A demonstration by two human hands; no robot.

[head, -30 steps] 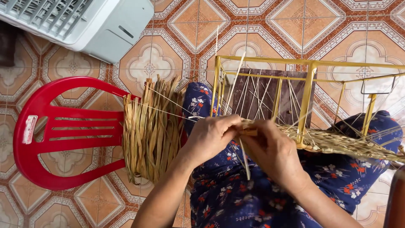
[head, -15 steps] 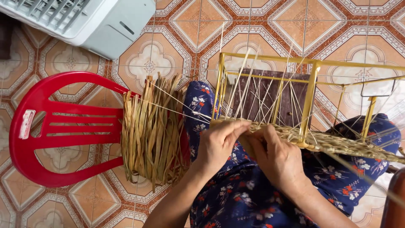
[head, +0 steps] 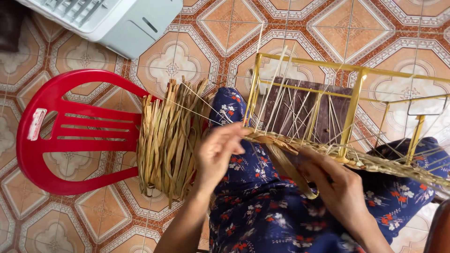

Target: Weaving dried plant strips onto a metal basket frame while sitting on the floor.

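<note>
My left hand (head: 219, 152) pinches the near end of a woven band of dried straw (head: 356, 159) that runs along a yellow metal frame (head: 352, 105). My right hand (head: 335, 185) grips a loose flat straw strip (head: 288, 168) just below the band. Thin pale strands (head: 286, 100) stretch up across the frame over a dark brown board (head: 328, 115). A bundle of dried straw strips (head: 166, 140) lies over the edge of a red plastic chair (head: 70, 131), just left of my left hand.
A white plastic appliance (head: 112, 18) stands on the patterned orange floor tiles (head: 225, 28) at the upper left. My lap is covered by blue cloth with a flower print (head: 262, 215). A dark rounded edge (head: 438, 229) shows at the lower right corner.
My hands have drawn apart: the left stays at the end of the band, while the right has moved down and right with a loose strip. The view has shifted slightly.
</note>
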